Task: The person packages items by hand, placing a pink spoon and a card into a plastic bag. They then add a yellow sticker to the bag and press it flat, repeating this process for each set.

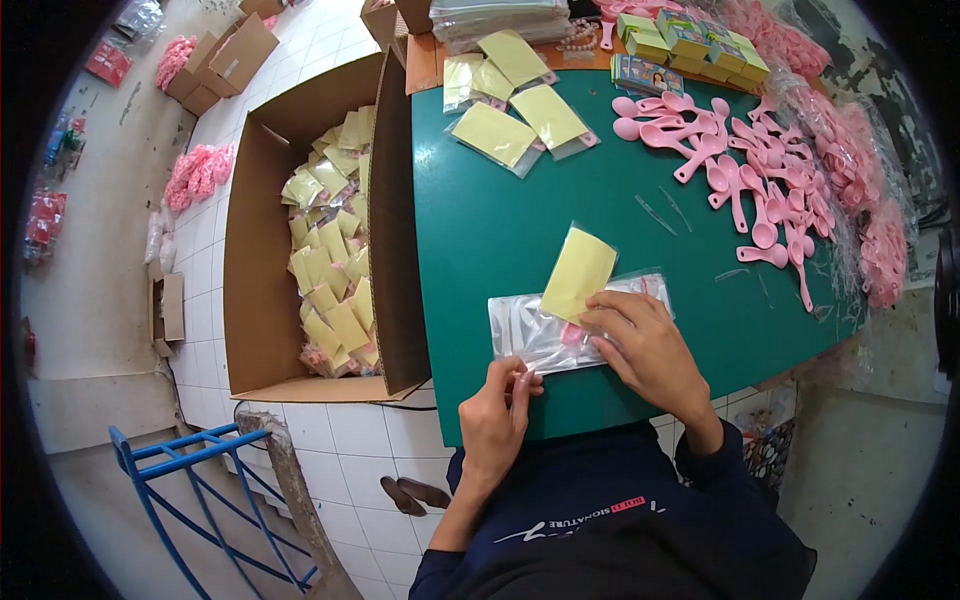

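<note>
While the left hand (497, 410) pinches the near edge of the clear bag (530, 338) lying on the green counter (480, 230), the right hand (645, 345) grips the lower end of the yellow card (577, 272) atop it.

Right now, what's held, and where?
Left hand pinches the near edge of the clear plastic bag; right hand holds the yellow paper card by its lower end.

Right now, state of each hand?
Left hand: closed, pinching the edge of the clear bag.
Right hand: closed, holding the yellow card at the bag.
</note>
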